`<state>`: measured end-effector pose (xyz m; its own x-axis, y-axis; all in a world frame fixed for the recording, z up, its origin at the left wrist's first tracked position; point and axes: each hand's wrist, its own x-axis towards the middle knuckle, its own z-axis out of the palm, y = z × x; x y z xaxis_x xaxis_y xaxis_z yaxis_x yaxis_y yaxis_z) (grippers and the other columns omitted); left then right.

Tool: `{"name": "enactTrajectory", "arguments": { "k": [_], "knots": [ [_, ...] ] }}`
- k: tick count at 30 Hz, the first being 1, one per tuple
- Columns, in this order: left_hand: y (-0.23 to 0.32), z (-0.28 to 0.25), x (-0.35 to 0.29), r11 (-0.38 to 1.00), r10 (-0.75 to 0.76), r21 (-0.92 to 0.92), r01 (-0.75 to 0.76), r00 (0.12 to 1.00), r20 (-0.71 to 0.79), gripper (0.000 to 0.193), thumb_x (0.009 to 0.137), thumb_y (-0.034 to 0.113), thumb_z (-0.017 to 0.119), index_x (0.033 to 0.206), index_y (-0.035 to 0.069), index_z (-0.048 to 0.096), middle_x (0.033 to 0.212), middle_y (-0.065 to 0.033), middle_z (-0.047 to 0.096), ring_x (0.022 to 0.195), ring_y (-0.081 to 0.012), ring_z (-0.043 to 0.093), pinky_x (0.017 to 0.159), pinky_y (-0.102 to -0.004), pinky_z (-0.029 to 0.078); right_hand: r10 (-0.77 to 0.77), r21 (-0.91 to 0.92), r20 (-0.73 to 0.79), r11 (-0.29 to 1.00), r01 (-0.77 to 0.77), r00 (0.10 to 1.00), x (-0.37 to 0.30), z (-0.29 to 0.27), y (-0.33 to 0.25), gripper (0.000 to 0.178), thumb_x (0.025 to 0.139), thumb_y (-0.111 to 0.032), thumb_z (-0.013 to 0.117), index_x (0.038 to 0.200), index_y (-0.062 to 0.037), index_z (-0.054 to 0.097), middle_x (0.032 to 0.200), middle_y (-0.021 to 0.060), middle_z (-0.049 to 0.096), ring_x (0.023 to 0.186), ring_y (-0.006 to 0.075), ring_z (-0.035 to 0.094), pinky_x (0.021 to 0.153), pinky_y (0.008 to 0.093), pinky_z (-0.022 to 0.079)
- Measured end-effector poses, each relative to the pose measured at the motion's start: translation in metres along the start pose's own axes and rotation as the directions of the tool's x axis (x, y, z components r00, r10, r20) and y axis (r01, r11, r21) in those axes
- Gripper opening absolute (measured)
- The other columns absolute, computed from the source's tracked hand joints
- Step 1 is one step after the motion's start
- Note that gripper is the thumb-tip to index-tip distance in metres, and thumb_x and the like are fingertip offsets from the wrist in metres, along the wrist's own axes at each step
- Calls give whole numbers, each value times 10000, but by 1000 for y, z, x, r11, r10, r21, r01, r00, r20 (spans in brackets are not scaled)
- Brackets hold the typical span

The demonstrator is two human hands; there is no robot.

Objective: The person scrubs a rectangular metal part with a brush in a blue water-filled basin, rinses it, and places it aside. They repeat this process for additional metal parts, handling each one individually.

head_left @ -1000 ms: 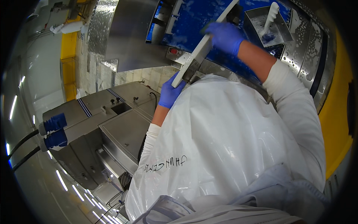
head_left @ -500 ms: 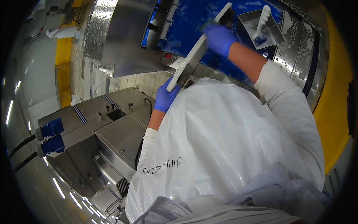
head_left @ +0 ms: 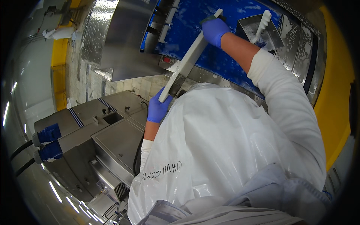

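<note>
White bar (head_left: pixel 190 60), long, narrow and straight-edged, slants diagonally.

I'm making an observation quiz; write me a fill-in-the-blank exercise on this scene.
The purple-gloved ____ hand grips the nearer end of the long white bar.
The wet, foam-streaked flat surface is coloured ____.
In the picture, the rectangular metal container lies to the ____ of that bar.

Missing words: left; blue; right.

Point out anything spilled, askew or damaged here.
White suds streak the blue surface, looking like a spill, though possibly intended. Right of the right hand, a metal pan sits askew to the surface's edge. No clear damage shows.
</note>
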<state>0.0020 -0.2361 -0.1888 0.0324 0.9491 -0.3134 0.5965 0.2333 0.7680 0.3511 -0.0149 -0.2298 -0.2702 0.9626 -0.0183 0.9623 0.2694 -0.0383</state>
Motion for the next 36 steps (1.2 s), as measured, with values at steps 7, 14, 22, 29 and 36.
{"name": "enactTrajectory", "arguments": {
  "k": [7,14,22,29,36],
  "knots": [
    [-7,-4,-3,1000,-1,16,1,1000,5,475,916,103,751,1348,-41,617,1146,-110,745,1005,-121,667,893,-303,543,197,121,235,966,-229,952,72,-4,37,325,874,-285,672,1132,-121,783,1195,153,735,1123,286,711,928,406,570],
    [-23,-10,5,985,-113,-127,115,993,26,438,913,131,770,1298,-37,644,1025,-53,718,876,-95,628,773,-283,542,-107,-8,156,994,110,982,80,-26,37,283,892,-212,577,1021,-93,799,1035,143,764,957,341,738,858,435,579],
    [-12,-1,1,977,-33,-211,35,999,12,467,913,169,772,1314,-30,643,1039,-71,729,885,-108,648,786,-298,543,104,218,70,969,-117,992,-48,-156,153,227,879,-226,598,956,-77,753,961,162,734,892,345,697,810,462,543],
    [21,2,-2,999,2,35,-3,1000,11,491,899,205,778,1315,-20,650,1022,-149,771,946,-140,709,851,-328,549,75,-131,655,991,16,752,-98,-54,151,364,950,-293,578,1143,-27,734,1098,175,741,998,338,718,908,431,557],
    [-8,0,8,970,-136,-198,143,989,48,495,911,212,772,1316,-36,630,1032,-95,729,886,-155,695,742,-302,573,-231,-337,696,732,592,680,-79,-17,152,294,910,-316,618,1013,-113,804,1021,112,772,924,323,738,832,422,576]
  ]
}}
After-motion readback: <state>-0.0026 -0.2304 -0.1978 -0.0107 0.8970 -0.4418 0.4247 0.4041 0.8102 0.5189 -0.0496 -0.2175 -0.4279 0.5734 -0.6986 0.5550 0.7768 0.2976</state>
